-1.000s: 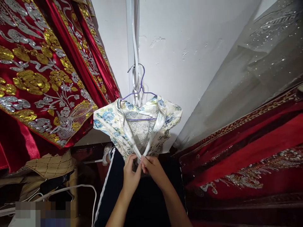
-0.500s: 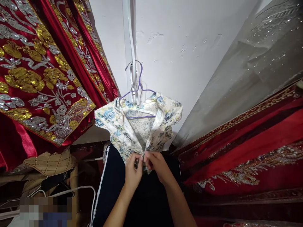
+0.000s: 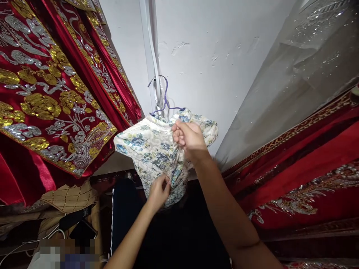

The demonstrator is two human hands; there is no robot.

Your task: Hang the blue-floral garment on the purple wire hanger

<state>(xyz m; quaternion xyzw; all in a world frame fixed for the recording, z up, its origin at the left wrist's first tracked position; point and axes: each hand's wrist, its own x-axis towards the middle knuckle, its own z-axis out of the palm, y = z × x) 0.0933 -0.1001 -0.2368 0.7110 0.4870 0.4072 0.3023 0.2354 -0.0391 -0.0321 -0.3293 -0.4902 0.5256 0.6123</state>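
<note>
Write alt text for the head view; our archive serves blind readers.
Two hands work a floral garment on a purple hanger: right hand grips near the collar, left hand pinches the lower front. Red embroidered robes hang beside it.

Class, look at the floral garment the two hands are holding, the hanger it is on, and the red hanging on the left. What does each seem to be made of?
Floral garment: probably satin brocade, from its soft sheen and woven-looking blue flowers. Hanger: thin purple wire, likely coated metal. Red hanging: glossy satin-like cloth with gold and silver metallic embroidery. The left hand pinches the garment's front low down, the right hand near the collar.
</note>
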